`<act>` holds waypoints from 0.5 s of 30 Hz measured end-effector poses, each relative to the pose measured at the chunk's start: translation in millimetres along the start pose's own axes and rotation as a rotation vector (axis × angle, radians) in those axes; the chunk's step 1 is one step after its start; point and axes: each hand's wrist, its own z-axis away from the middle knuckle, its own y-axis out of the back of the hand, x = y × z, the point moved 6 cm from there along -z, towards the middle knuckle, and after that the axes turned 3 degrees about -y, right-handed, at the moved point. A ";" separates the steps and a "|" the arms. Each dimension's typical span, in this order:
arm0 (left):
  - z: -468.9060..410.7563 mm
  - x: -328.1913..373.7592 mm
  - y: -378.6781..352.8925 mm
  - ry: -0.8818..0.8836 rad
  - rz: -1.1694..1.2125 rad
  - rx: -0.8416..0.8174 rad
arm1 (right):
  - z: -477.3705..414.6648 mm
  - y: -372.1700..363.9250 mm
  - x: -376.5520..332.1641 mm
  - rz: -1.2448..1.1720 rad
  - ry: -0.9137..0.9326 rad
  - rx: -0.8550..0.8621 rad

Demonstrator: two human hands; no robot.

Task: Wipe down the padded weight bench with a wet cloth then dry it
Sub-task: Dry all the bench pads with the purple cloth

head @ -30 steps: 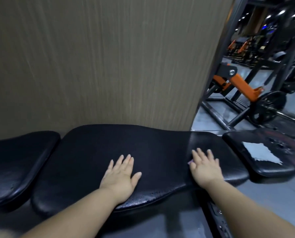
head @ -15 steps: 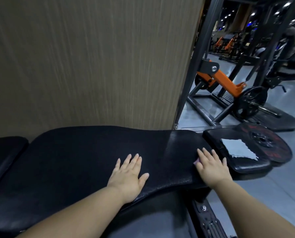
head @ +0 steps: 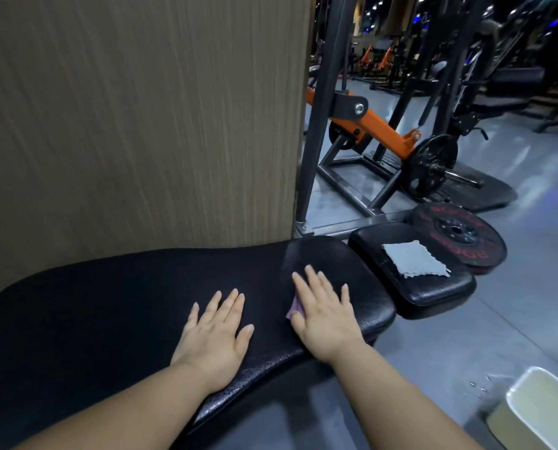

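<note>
Fingers (head: 315, 282) of your right hand (head: 328, 319) lie straight, pressing the purple cloth (head: 294, 309) onto the padded bench (head: 108, 303) near its right end, while your left hand (head: 214, 336) rests flat beside it.

The black padded bench (head: 125, 303) stretches left to right, its near edge speckled with droplets. A purple cloth (head: 294, 309) lies flat near its right end (only a corner shows from under the right hand (head: 324, 315)). A pale grey cloth (head: 414, 258) lies spread on the seat pad (head: 433, 295) further right.
</note>
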 end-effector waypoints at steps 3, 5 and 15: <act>1.6 2.2 0.5 0.003 -0.016 -0.019 | 3.9 10.5 48.9 -0.011 -0.207 0.037; -0.6 3.0 -0.5 0.019 -0.027 -0.060 | 2.1 17.7 64.0 0.053 -0.226 0.092; -11.6 17.0 15.1 0.105 -0.142 -0.404 | 14.1 19.8 68.3 -0.115 -0.031 -0.002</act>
